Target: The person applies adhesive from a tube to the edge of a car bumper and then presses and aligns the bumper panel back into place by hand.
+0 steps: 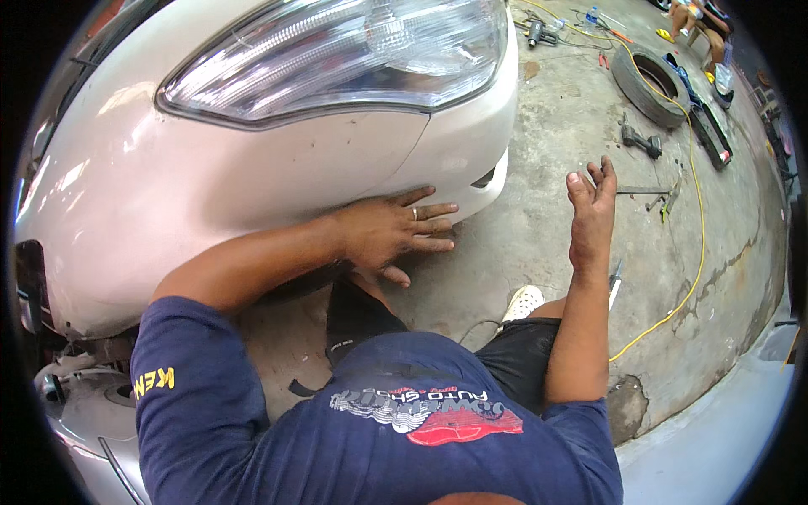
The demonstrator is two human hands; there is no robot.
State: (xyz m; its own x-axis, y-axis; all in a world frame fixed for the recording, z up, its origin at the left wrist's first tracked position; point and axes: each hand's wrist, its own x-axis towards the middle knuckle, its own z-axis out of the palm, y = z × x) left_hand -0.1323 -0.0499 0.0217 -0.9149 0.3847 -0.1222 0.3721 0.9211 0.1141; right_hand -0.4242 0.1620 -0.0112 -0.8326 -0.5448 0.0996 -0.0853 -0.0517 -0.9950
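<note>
A white car bumper (328, 156) fills the upper left, under a clear headlight (362, 63). My left hand (396, 231) is at the bumper's lower edge with its fingers spread and a ring on one of them. It holds nothing; whether the palm touches the bumper cannot be made out. My right hand (593, 202) is raised over the concrete to the right of the car, fingers pointing up and somewhat bent, with nothing visible in it. Past it, a thin metal bar (644, 190) and small green-handled pliers (667, 206) lie on the floor.
A cordless drill (644, 141), a tyre (650, 84), a heat gun (537, 34) and a long black part (711, 135) lie on the concrete floor (555, 93). A yellow cord (700, 252) curves along the right. Another person (703, 21) sits at the far right.
</note>
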